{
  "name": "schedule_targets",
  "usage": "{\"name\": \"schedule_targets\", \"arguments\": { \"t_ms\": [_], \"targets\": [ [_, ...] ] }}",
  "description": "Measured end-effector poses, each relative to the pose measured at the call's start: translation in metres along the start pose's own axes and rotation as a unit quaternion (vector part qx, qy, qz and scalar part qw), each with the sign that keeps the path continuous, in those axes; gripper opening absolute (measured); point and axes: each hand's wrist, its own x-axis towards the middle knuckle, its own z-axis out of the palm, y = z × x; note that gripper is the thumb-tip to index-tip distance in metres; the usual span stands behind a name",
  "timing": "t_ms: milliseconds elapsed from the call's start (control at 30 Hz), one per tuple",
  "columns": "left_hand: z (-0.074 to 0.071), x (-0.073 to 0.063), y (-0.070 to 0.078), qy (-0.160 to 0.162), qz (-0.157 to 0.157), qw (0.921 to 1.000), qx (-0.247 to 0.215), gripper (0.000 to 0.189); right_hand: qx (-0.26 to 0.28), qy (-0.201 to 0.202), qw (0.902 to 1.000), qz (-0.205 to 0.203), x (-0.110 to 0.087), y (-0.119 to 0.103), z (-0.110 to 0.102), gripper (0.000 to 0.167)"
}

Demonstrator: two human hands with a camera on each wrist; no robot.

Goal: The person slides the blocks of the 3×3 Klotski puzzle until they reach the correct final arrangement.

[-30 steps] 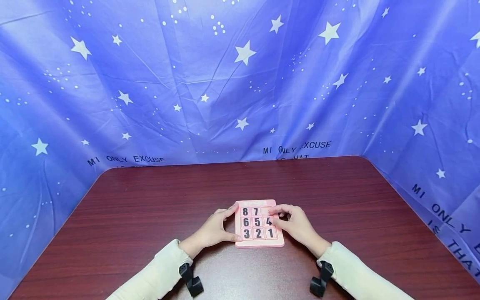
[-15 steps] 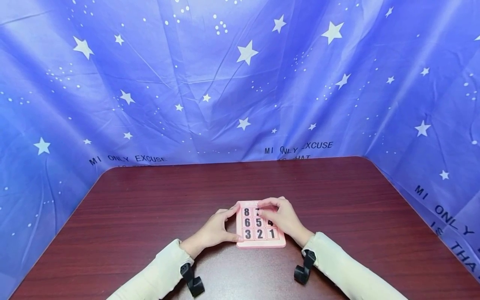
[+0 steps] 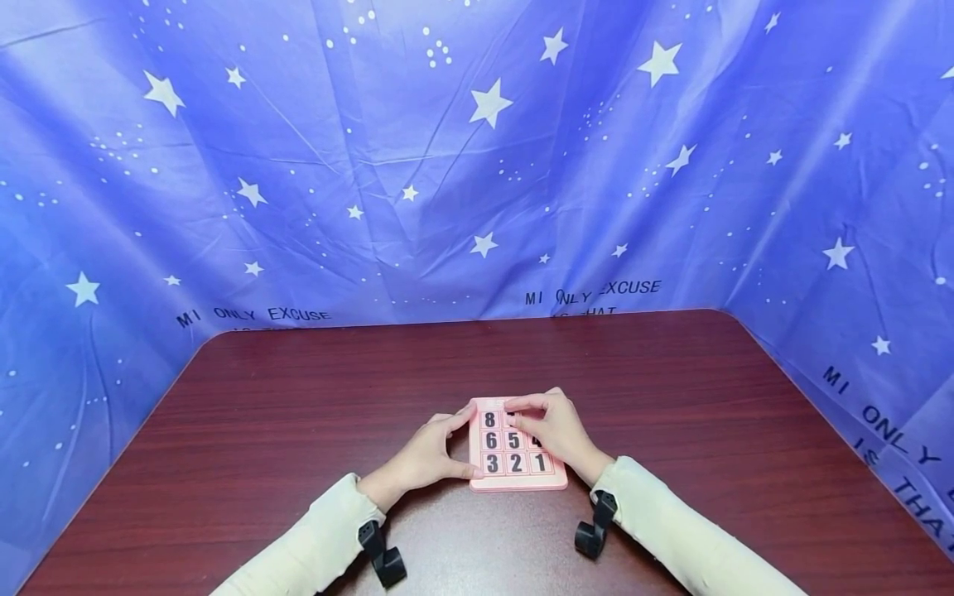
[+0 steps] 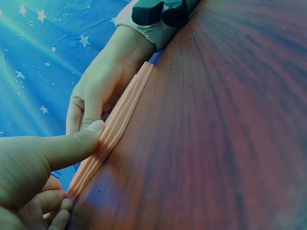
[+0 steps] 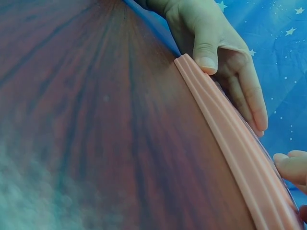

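Fingers on the right hand [image 3: 555, 426] are reaching over the far row of the pink number board [image 3: 522, 486], with thumb and index fingertips sitting close together, just a narrow gap, right at the 7 tile [image 3: 508, 414]. Honestly can't tell whether they're pinching that tile or only touching it, since they're covering most of it. Left hand [image 3: 421, 455] is holding the board by its left side, thumb and index finger spreading wide, thumb at the near left corner and index finger at the far left one.

As for the board, it's lying flat on the dark red-brown table [image 3: 224, 463], over toward the near side and a touch right of the middle. Its 8 tile [image 3: 489, 420] is sitting far left, fully visible. Middle row [image 3: 513, 441] is showing 6, 5 and a partly covered 4, and the near row [image 3: 516, 463] is reading 3, 2, 1 from left to right. Whatever's in the far right spot is hiding behind the right hand.

Both arms are coming in from the near side in pale sleeves [image 3: 298, 538], and a black wrist mount [image 3: 383, 556] is hanging off each cuff. Blue star-print curtain [image 3: 328, 165] is draping behind the table.
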Motion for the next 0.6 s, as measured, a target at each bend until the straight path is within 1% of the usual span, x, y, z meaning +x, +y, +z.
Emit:
{"name": "schedule_targets", "arguments": {
  "t_ms": [267, 400, 600],
  "targets": [
    [0.0008, -0.0002, 0.0003, -0.002, 0.000, 1.0000, -0.001, 0.097, 0.000, 0.000, 1.0000, -0.006, -0.0015, 0.0007, -0.0021, 0.022],
    [0.0012, 0.0001, -0.0005, -0.001, 0.004, 1.0000, -0.008, 0.097, -0.002, 0.002, 1.0000, 0.001, -0.0022, 0.0024, -0.0042, 0.021],
    [0.0004, -0.0006, -0.0011, 0.000, 0.004, 1.0000, -0.008, 0.097, -0.005, 0.008, 1.0000, -0.002, -0.0045, 0.0060, -0.0099, 0.020]
  ]
}}
